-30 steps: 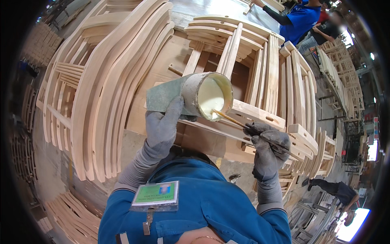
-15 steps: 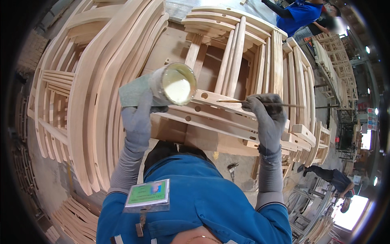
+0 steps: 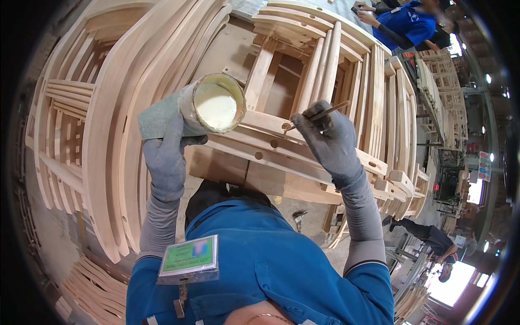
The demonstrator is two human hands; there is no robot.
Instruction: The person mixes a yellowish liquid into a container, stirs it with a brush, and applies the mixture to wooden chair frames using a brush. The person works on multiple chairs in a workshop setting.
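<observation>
My left hand, in a grey glove, is closed around a round cup tilted so that its mouth faces me. White, glue-like liquid fills much of it. A pale green, flat-sided piece sits against the cup's far left side; whether it is part of the cup I cannot tell. Between the gloved fingers of my right hand is a thin wooden stick. Its lower tip is at or just above a round hole in a pale wooden rail.
Wooden frames with slats lie stacked ahead. Tall curved wooden pieces stand at the left. A brush-like tool is on the floor. A co-worker in blue is at the far right; another person is farther right.
My right hand has moved left and turned, bringing the stick from lying nearly level above the rail to slanting down at the hole. The cup has shifted slightly left and up.
</observation>
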